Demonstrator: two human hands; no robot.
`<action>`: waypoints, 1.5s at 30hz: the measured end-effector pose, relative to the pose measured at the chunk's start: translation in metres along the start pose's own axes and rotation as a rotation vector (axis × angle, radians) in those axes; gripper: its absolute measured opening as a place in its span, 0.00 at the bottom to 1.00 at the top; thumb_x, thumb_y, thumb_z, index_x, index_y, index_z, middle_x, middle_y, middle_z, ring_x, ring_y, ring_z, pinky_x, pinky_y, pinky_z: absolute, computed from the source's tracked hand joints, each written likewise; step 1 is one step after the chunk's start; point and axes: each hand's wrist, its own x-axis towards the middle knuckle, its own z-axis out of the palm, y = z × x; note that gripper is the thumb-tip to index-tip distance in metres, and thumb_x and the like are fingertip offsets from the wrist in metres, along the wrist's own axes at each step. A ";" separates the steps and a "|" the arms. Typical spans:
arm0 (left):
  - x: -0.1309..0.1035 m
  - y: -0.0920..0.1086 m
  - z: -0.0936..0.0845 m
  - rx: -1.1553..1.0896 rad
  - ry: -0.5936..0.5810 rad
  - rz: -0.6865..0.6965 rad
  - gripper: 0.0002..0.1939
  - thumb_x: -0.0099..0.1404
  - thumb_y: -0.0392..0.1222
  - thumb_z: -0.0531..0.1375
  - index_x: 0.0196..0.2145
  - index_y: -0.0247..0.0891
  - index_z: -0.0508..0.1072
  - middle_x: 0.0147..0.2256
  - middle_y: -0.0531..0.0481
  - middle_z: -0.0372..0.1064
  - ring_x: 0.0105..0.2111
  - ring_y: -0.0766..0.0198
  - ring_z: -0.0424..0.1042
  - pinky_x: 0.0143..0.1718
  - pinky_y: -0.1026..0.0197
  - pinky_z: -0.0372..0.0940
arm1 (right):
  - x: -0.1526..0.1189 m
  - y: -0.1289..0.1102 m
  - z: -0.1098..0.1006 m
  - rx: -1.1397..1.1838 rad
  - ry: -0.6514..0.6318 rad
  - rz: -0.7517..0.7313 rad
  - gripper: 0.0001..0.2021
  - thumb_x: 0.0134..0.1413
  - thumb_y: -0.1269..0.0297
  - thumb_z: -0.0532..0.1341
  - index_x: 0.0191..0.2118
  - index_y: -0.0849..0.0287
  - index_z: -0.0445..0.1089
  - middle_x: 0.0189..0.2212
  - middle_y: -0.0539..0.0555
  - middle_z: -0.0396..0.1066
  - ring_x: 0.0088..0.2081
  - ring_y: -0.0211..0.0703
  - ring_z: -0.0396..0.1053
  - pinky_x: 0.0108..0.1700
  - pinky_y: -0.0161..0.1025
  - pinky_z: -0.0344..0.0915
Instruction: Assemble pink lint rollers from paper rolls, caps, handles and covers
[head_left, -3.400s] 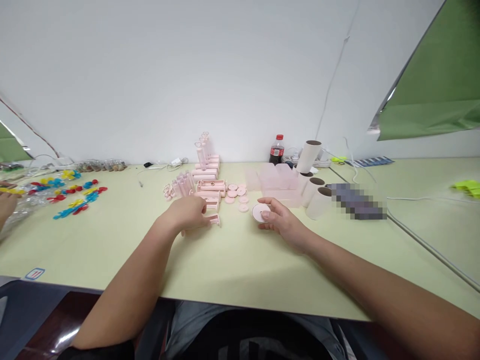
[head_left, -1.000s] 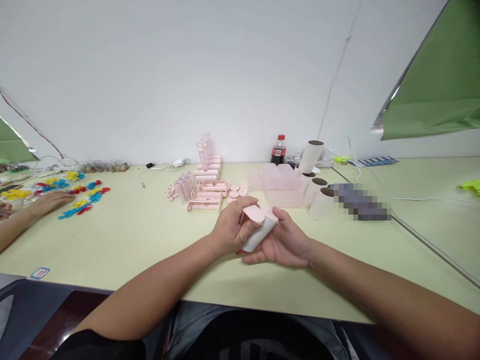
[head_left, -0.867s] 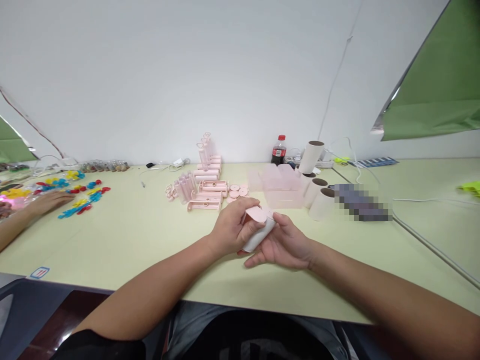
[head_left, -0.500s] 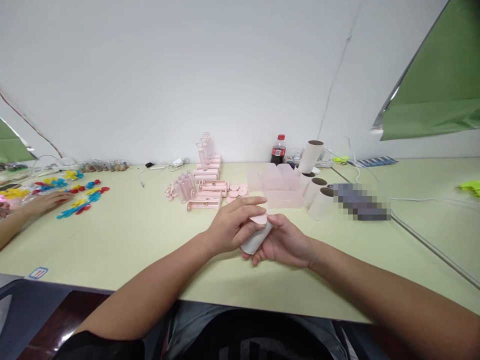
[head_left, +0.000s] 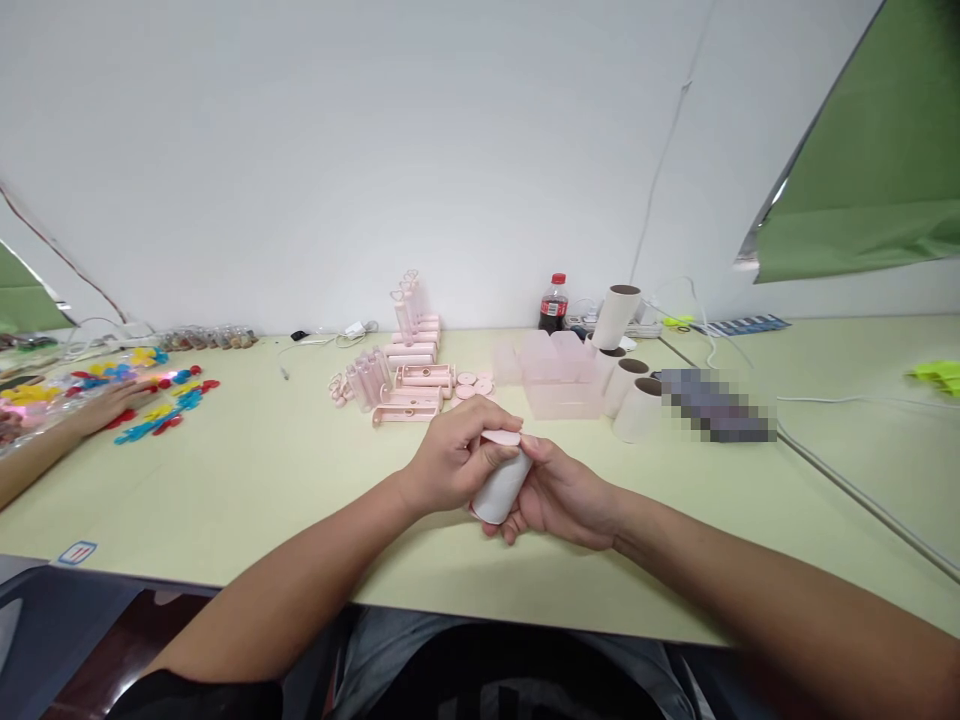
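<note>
A white cardboard tube [head_left: 501, 492] is tilted between my hands, just above the near part of the table. At its upper end lies a round pink disc [head_left: 501, 437]. My left hand [head_left: 452, 455] is closed round the top from the left, its thumb and fingers gripping the disc at the tube's rim. From the right, my right hand [head_left: 566, 492] grips the tube, with the thumb at the upper edge and fingers behind and beneath. Whether the disc sits inside the rim or on top of it I cannot tell.
Beyond my hands are pink discs [head_left: 474, 383], pink holders [head_left: 409, 405], clear pink tubes [head_left: 366, 380] and translucent pink boxes [head_left: 562, 395]. White cardboard tubes [head_left: 637, 415] and a cola bottle [head_left: 553, 305] stand right of them. A co-worker's hand [head_left: 112, 405] is among colourful pieces at left.
The tube has come slightly nearer to me and more upright. My left fingers have curled down closer round the pink disc; my right hand still holds the tube.
</note>
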 end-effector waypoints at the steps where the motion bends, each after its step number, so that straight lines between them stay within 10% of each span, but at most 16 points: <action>1: 0.000 0.000 -0.001 -0.007 -0.006 -0.027 0.11 0.68 0.45 0.58 0.42 0.37 0.74 0.38 0.43 0.74 0.38 0.60 0.73 0.40 0.56 0.67 | 0.000 0.000 0.001 -0.003 0.003 0.004 0.30 0.57 0.38 0.54 0.44 0.65 0.69 0.34 0.62 0.74 0.28 0.42 0.72 0.29 0.36 0.66; 45: -0.003 -0.008 0.000 -0.150 -0.134 -0.184 0.18 0.61 0.49 0.64 0.47 0.40 0.70 0.42 0.45 0.67 0.42 0.57 0.68 0.45 0.53 0.66 | 0.008 0.018 -0.012 -0.109 0.090 -0.016 0.35 0.57 0.32 0.49 0.48 0.63 0.67 0.29 0.58 0.73 0.23 0.38 0.71 0.20 0.31 0.66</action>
